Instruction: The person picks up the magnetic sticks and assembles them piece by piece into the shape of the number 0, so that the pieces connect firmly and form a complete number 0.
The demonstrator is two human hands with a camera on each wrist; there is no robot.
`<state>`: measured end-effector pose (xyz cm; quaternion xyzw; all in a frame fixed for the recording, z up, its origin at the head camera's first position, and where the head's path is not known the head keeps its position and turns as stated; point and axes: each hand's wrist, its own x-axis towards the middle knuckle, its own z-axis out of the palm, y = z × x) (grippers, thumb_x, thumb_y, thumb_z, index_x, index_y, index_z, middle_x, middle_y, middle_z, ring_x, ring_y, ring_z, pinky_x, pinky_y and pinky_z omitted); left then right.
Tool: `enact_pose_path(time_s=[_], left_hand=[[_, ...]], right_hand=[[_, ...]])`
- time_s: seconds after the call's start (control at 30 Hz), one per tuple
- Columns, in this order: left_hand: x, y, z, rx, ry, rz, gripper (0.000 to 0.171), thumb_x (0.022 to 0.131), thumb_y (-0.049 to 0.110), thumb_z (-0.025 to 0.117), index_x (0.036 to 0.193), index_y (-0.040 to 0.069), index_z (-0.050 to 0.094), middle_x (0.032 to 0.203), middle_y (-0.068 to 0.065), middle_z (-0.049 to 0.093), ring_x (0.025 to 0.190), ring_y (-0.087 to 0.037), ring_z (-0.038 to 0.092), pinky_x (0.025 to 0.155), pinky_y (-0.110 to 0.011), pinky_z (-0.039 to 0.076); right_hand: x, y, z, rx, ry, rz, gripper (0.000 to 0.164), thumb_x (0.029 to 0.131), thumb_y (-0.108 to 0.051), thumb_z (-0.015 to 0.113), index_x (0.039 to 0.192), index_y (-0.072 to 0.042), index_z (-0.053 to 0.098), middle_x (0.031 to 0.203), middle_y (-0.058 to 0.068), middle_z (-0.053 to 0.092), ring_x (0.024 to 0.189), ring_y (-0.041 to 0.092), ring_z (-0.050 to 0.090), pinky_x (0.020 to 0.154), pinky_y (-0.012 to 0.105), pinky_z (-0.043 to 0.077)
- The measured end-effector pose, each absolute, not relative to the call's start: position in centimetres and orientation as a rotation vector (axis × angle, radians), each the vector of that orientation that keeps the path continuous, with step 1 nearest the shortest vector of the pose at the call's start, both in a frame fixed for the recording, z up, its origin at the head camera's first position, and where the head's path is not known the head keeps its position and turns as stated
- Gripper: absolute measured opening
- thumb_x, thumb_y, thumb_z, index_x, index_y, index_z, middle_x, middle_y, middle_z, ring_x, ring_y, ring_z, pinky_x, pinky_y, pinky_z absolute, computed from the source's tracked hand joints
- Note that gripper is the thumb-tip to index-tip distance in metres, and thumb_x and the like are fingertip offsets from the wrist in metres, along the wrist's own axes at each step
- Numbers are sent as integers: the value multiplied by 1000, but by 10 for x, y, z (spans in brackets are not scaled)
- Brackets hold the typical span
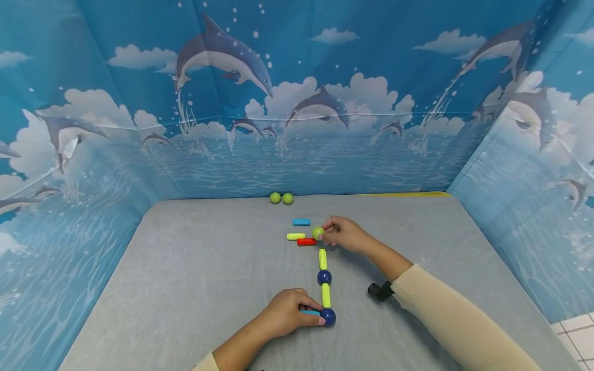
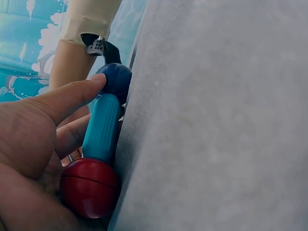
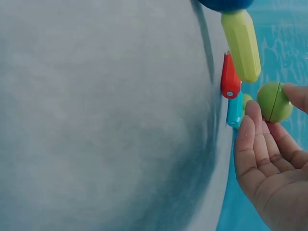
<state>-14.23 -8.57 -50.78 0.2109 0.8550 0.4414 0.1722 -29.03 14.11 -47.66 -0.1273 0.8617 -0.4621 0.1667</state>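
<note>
My right hand [image 1: 345, 234] pinches a green ball [image 3: 275, 102] between thumb and fingers, just past the far end of a ball-and-rod chain. In that chain, a yellow rod [image 1: 323, 259], a dark blue ball [image 1: 324, 277], another yellow rod [image 1: 326, 296] and a nearer dark blue ball [image 1: 328, 317] stand in line. My left hand [image 1: 289, 312] grips the chain's near end, with one digit on the nearer blue ball. In the left wrist view a light blue rod [image 2: 102, 127] leads from that ball to a red ball [image 2: 90, 187], which lies within the hand and is hidden from the head view.
Beyond the chain lie a loose red rod [image 1: 306, 241], a yellow rod [image 1: 295, 236] and a light blue rod [image 1: 301, 222]. Two green balls [image 1: 281, 198] sit at the back edge of the grey table [image 1: 195, 268]. A dolphin-print curtain [image 1: 297, 154] surrounds the back and sides.
</note>
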Motion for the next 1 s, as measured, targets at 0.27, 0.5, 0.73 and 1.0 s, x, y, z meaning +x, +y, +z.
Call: enact_pose_path(time_s=[0.27,0.5,0.73,1.0], left_hand=[[-142,-86,-509,594,2431,1237,22,80,33,86,97,20,83,76,14,59,65,1,49,58,-17,40],[-143,-87,-512,616,2449,1221,22,80,34,86,97,20,83,76,14,59,65,2,49,59,-16,40],[-142,-86,-513,615,2445,1224,22,80,34,86,96,20,83,77,14,59,66,2,50,59,-16,41],[-143,-85,-513,616,2437,1227,22,80,34,86,96,20,83,76,14,59,66,1,49,59,-17,41]], right_hand=[[-276,143,-485,-323,2440,-1346,30,97,-25,67,119,-5,62,106,11,71,89,21,68,79,36,58],[-270,140,-493,-279,2405,-1374,32,97,-27,67,119,-5,61,106,10,69,89,17,68,78,32,58],[-266,141,-493,-271,2395,-1389,37,98,-26,66,126,-3,59,108,12,69,89,18,67,79,33,58],[-265,140,-495,-312,2398,-1406,33,99,-22,65,129,-8,62,103,11,70,85,19,67,78,33,57]])
